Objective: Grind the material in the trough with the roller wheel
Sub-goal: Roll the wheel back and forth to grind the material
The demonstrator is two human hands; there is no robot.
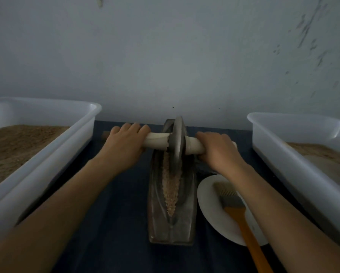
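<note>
Two hands are showing: one left hand [123, 141] and one right hand [217, 149]. One roller wheel [178, 142] is sitting in one metal trough [187, 213], and one long pile of light grain [172, 186] is lying inside it. Two big white tubs are standing on the counter [110, 233], one left tub [47, 146] and one right tub [279, 146], each holding one heap of brown powder. One white plate [212, 213] is carrying one brush [236, 205] with an orange handle.
</note>
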